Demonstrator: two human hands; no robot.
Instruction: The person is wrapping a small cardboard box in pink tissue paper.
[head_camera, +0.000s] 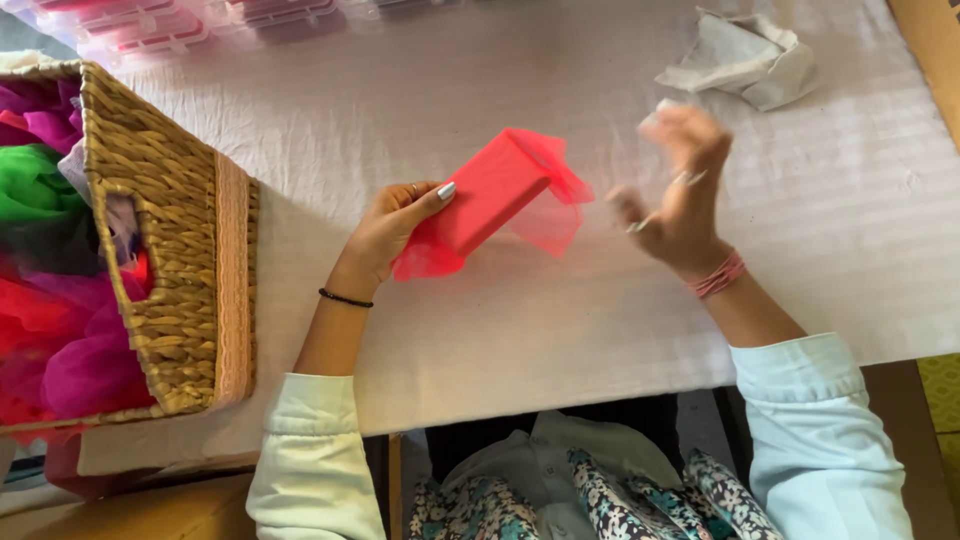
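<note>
My left hand (392, 233) grips a small box wrapped in red net fabric (489, 200), held tilted above the white table cover (560, 330). Loose red net hangs off the box's right end. My right hand (680, 190) is raised just right of the box, blurred by motion, fingers spread and holding nothing I can see. It does not touch the fabric.
A woven basket (185, 250) full of green, purple, pink and red net pieces stands at the left edge. Crumpled white cloth (742, 58) lies at the back right. Clear plastic boxes (170, 25) line the far left edge.
</note>
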